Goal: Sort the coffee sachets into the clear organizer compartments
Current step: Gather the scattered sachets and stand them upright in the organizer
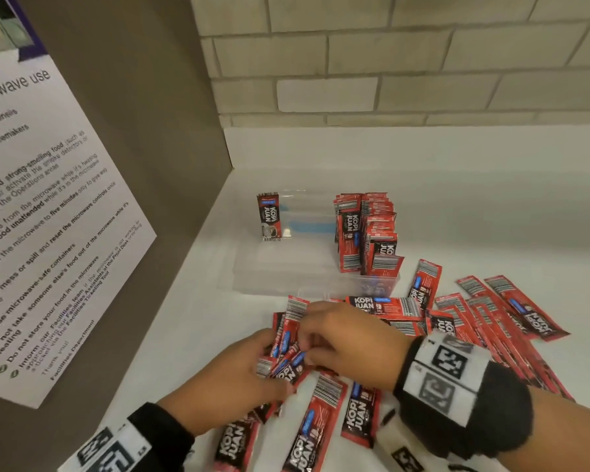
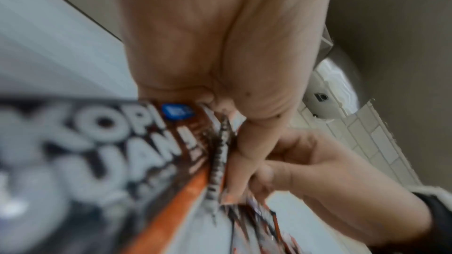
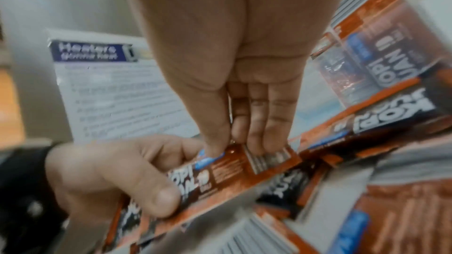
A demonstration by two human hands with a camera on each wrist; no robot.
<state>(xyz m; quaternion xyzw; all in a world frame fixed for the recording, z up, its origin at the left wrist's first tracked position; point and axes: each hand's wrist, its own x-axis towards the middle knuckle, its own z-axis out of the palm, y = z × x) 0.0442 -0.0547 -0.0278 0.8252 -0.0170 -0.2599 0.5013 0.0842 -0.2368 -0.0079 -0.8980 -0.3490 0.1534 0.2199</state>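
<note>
Near the counter's front, my left hand (image 1: 266,356) grips a small bundle of red and black coffee sachets (image 1: 288,338). My right hand (image 1: 305,340) meets it from the right. In the right wrist view, the right hand (image 3: 234,148) pinches the barcode end of the top sachet (image 3: 247,165) between thumb and fingers. The left thumb (image 3: 156,200) presses on its other end. The clear organizer (image 1: 286,270) stands behind. One sachet (image 1: 269,217) stands upright in its far left compartment. Its right compartments hold several upright sachets (image 1: 365,229).
Several loose sachets (image 1: 484,315) lie scattered right of and under my hands, some at the front edge (image 1: 321,424). A grey panel with a printed notice (image 1: 48,212) rises on the left. A tiled wall (image 1: 389,63) backs the white counter (image 1: 491,206).
</note>
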